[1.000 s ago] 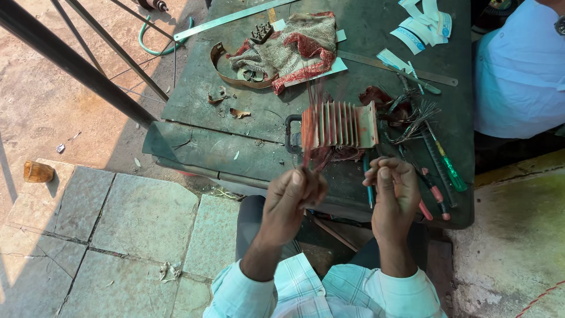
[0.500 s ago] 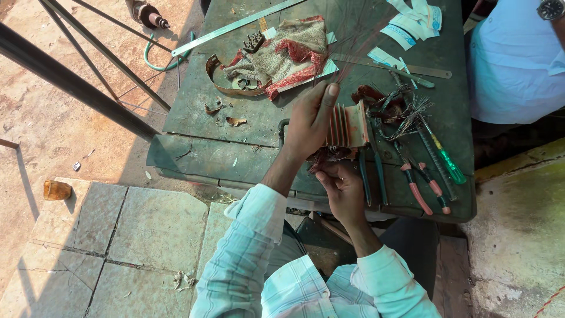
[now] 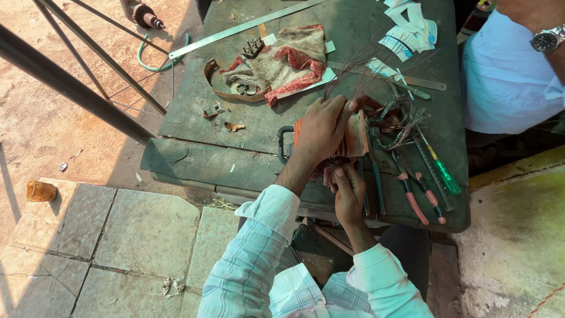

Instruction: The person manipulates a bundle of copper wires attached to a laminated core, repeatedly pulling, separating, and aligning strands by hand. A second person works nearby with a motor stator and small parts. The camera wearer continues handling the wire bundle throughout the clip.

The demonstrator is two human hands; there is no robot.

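On the dark green tabletop, near its front edge, sits the copper-coloured ribbed part — your left hand lies over it, fingers curled down and pressed on its top, so that grip is clamped on the part. Your right hand is just below, at the part's near side, fingertips pinched together at a dark tangle under it; whether they hold anything cannot be told.

Nearby items:
- red-handled pliers, just right of the hands
- green-handled screwdriver, beside the pliers
- bundle of thin wires, touching the part's far right side
- red-and-tan cloth, well beyond the hands
- long metal ruler, at the far edge
- white paper slips, far right corner
- another person's light-blue shirt — off the right edge
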